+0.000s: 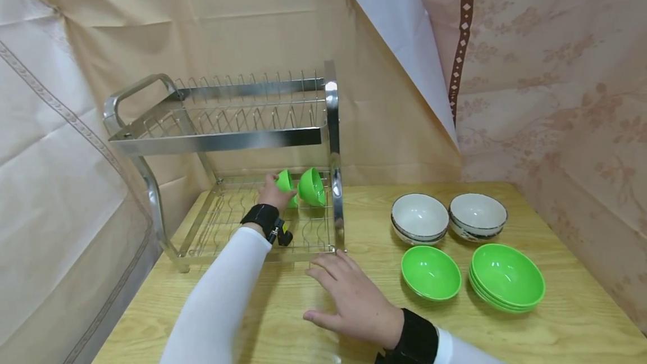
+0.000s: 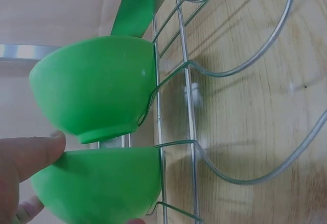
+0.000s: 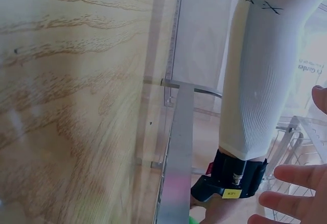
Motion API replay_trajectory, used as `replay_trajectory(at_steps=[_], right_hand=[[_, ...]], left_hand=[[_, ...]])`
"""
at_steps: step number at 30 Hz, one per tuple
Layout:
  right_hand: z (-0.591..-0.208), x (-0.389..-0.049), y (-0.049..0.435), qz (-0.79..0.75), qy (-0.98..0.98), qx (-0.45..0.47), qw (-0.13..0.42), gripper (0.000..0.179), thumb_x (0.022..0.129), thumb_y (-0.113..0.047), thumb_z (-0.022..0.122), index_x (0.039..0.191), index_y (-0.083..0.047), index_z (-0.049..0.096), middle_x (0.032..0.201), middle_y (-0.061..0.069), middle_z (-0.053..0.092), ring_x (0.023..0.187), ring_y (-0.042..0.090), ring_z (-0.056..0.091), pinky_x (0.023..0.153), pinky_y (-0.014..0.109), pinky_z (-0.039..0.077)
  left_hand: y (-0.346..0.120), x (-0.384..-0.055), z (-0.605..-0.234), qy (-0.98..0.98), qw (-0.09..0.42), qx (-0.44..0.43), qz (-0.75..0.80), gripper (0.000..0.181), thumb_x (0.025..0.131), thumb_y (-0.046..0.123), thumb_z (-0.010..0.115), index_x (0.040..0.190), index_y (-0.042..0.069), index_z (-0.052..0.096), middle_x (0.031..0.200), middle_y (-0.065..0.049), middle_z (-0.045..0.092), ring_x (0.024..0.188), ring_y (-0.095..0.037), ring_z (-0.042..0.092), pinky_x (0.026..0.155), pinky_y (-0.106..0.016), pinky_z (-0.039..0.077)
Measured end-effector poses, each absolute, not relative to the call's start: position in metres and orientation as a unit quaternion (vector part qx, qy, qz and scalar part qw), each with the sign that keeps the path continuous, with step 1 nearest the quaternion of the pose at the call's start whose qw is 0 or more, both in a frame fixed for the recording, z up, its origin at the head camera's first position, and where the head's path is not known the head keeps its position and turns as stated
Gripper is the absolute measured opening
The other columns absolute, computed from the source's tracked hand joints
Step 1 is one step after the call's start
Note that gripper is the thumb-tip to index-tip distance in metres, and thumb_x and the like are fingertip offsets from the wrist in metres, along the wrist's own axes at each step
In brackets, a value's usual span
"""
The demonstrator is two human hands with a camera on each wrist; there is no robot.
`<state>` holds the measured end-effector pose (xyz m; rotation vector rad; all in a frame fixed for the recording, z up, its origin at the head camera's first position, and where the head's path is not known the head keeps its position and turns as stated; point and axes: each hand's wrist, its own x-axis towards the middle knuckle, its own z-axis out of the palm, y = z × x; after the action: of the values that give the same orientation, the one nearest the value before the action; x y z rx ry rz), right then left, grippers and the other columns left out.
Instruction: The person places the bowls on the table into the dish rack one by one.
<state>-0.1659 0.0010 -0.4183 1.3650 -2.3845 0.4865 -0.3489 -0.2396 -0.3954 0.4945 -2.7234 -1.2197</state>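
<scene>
My left hand (image 1: 273, 194) reaches into the lower tier of a metal dish rack (image 1: 217, 142) and grips a small green bowl (image 1: 284, 181) standing on its side between the wires. In the left wrist view, the thumb lies at the upper edge of this gripped bowl (image 2: 102, 183), with fingertips showing at its far side and below. A second green bowl (image 1: 310, 186), also on its side, stands just right of it in the rack. My right hand (image 1: 356, 303) is over the table in front of the rack's right corner, fingers spread and holding nothing.
Right of the rack, two stacks of white dark-rimmed bowls (image 1: 420, 216) stand behind a green bowl (image 1: 431, 273) and a stack of green bowls (image 1: 507, 277). The rack's upper tier (image 1: 242, 139) overhangs the left hand. Cloth (image 1: 253, 27) hangs behind the wooden table (image 1: 298, 319).
</scene>
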Motion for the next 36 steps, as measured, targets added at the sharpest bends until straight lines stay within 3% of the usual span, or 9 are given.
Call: replay_trajectory(at_steps=[7,20,27,36], right_hand=[[-0.416,-0.165,0.003,0.163,-0.846,0.477,0.173,0.069,0.092,-0.067,0.043,0.134,-0.013,0.051,0.139,0.008,0.047,0.132,0.020,0.030,0.113,0.054,0.022],[-0.419,-0.162,0.006,0.166,-0.847,0.476,0.167,0.068,0.091,-0.067,0.045,0.133,-0.014,0.051,0.136,0.006,0.049,0.131,0.017,0.032,0.113,0.053,0.022],[-0.418,-0.162,0.007,0.164,-0.850,0.471,0.169,0.069,0.092,-0.067,0.043,0.133,-0.014,0.051,0.137,0.006,0.048,0.131,0.018,0.031,0.113,0.053,0.022],[-0.411,-0.164,0.018,0.167,-0.869,0.439,0.154,0.069,0.091,-0.067,0.046,0.134,-0.014,0.051,0.139,0.006,0.048,0.133,0.019,0.029,0.113,0.054,0.022]], left_hand=[[-0.242,-0.340,-0.385,-0.916,0.058,0.130,-0.375,0.069,0.091,0.025,0.069,0.144,0.008,0.030,0.130,-0.028,0.049,0.108,-0.039,0.051,0.088,-0.052,0.049],[-0.247,-0.333,-0.383,-0.931,0.016,0.108,-0.349,0.078,0.092,0.037,0.063,0.150,0.005,0.022,0.139,-0.029,0.035,0.116,-0.040,0.043,0.094,-0.054,0.046],[-0.236,-0.299,-0.362,-0.939,0.090,0.050,-0.329,0.077,0.093,0.040,0.061,0.150,0.004,0.024,0.147,-0.029,0.025,0.125,-0.041,0.034,0.097,-0.060,0.041],[-0.202,-0.214,-0.374,-0.950,0.174,-0.075,-0.249,0.076,0.090,0.052,0.061,0.146,0.006,0.036,0.147,-0.022,0.031,0.127,-0.037,0.034,0.090,-0.059,0.048]])
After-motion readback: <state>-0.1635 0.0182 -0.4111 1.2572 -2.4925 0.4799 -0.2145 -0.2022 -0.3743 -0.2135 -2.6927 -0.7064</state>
